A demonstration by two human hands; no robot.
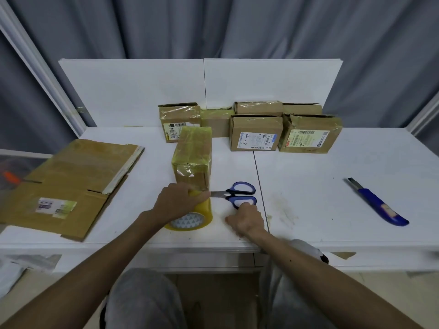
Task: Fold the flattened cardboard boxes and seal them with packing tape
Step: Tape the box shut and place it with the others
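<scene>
Yellowish packing tape wraps the cardboard box (pixel 193 157) lying mid-table (pixel 308 186), just beyond your hands. Your left hand (pixel 180 201) grips the top of the tape roll (pixel 192 219) at the box's near end. Your right hand (pixel 247 220) curls its fingers on the lower blue loop of the scissors (pixel 237 195), whose blades point at the tape. This looks like the cutting step: lift the scissors, snip close to the box, press the end down. Flattened cardboard (pixel 64 186) waits on your left.
</scene>
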